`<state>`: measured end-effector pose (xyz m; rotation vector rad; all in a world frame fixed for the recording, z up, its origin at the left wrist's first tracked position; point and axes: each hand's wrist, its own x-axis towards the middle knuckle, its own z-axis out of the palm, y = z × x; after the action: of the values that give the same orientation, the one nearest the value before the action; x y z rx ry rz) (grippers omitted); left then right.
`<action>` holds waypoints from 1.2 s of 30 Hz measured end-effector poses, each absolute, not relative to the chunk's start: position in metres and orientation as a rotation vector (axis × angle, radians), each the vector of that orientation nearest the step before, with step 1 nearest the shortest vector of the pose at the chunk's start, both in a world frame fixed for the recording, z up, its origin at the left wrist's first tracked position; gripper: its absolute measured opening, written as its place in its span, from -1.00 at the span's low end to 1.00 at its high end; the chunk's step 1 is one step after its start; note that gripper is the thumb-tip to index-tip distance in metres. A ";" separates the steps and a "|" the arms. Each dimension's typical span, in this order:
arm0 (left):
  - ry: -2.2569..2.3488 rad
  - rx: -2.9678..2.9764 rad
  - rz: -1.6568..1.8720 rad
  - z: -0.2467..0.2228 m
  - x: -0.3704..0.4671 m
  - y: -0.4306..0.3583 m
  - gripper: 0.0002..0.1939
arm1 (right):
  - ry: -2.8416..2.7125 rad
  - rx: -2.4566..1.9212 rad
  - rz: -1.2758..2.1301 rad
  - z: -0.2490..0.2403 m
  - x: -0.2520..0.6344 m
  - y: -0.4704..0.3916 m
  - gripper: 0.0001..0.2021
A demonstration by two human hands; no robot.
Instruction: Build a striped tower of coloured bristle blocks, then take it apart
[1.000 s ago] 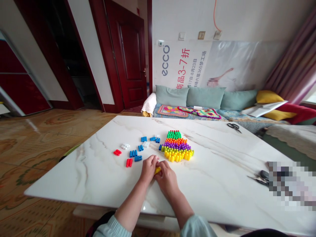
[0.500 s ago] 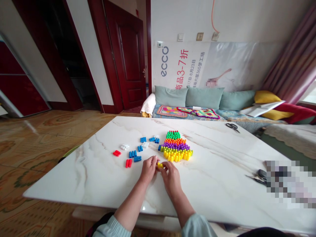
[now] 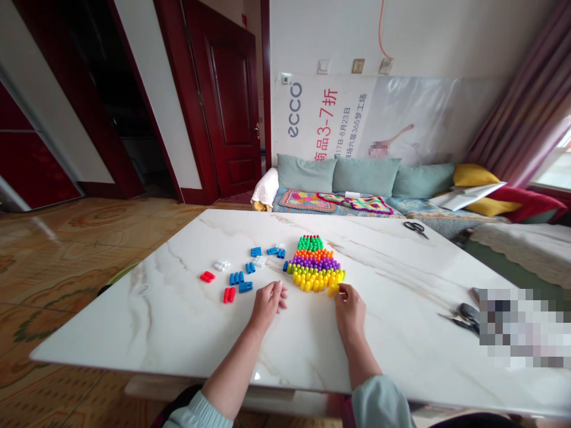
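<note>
My right hand (image 3: 351, 310) pinches a yellow capsule-shaped bead piece (image 3: 333, 290) at the front right of a yellow row (image 3: 314, 282). This row is the nearest of a block of colored beads, with olive, purple (image 3: 314, 263), orange (image 3: 313, 254), green (image 3: 310, 242) and red rows behind it. My left hand (image 3: 266, 306) rests on the table just left of the yellow row. Its fingers are loosely bent and a little apart, with nothing seen in them.
Left of the block lie blue pieces (image 3: 237, 277), red pieces (image 3: 229, 294) and white pieces (image 3: 222, 265) on the marble-patterned table (image 3: 178, 333). Black scissors (image 3: 416, 229) lie at the far right, and another dark-handled tool (image 3: 467, 315) lies nearer. Behind the table stands a sofa (image 3: 307, 174).
My right hand has moved right, away from my left hand, carrying the yellow piece to the end of the yellow row. My left hand has let go of that piece and stayed nearly in place.
</note>
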<state>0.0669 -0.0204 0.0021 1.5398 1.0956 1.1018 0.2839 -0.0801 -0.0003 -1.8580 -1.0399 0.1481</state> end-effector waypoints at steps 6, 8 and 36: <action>1.095 1.539 1.100 0.004 0.067 -0.022 -0.47 | -0.971 -1.908 0.071 0.008 0.276 -0.088 -0.70; 1.094 1.539 1.098 0.004 0.067 -0.022 -0.47 | -1.034 -2.001 0.090 0.012 0.274 -0.091 -0.67; 2.455 1.698 1.085 -0.001 0.049 -0.010 -0.34 | -1.362 -2.041 0.180 0.010 0.270 -0.088 -0.63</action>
<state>0.0493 -0.0099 -0.0008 1.6980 2.4546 1.0851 0.2697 -0.0878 0.0102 -2.0414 -1.3620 0.1805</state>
